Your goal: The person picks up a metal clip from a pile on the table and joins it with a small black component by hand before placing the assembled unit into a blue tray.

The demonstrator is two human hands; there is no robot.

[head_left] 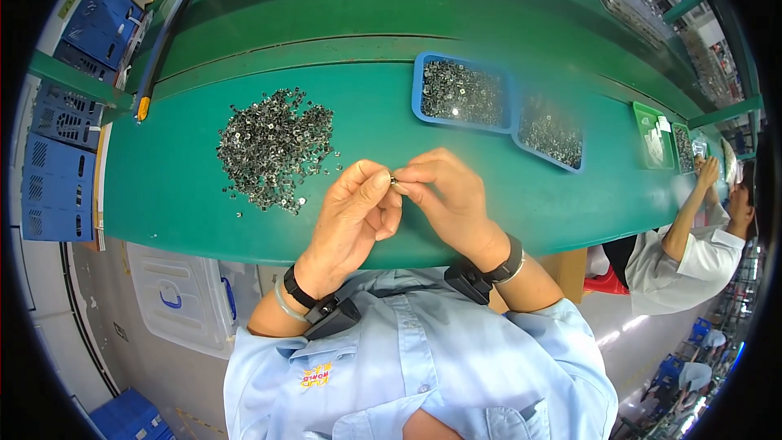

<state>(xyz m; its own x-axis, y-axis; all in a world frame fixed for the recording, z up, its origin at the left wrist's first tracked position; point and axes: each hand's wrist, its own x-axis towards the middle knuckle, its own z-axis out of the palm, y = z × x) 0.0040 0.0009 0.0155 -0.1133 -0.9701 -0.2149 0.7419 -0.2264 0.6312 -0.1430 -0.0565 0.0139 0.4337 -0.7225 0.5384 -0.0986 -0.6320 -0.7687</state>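
Between the fingertips of both hands is a small dark metal part (393, 180), mostly covered by the fingers. My left hand (352, 216) pinches it from the left with thumb and forefinger, the other fingers curled. From the right, my right hand (448, 200) pinches the same part with thumb and forefinger. To the left of my hands, a loose pile of small metal parts (275, 147), black and silver, lies on the green table mat (163, 187). Beyond my right hand sits a blue tray (419, 98) filled with similar small parts.
A second blue tray (562, 167) of parts adjoins the first, partly blurred. Farther right are a green tray (641, 134) and a co-worker (692, 253) seated at the same table. Blue crates (57, 187) line the left side; a lidded clear box (175, 297) stands below the table edge.
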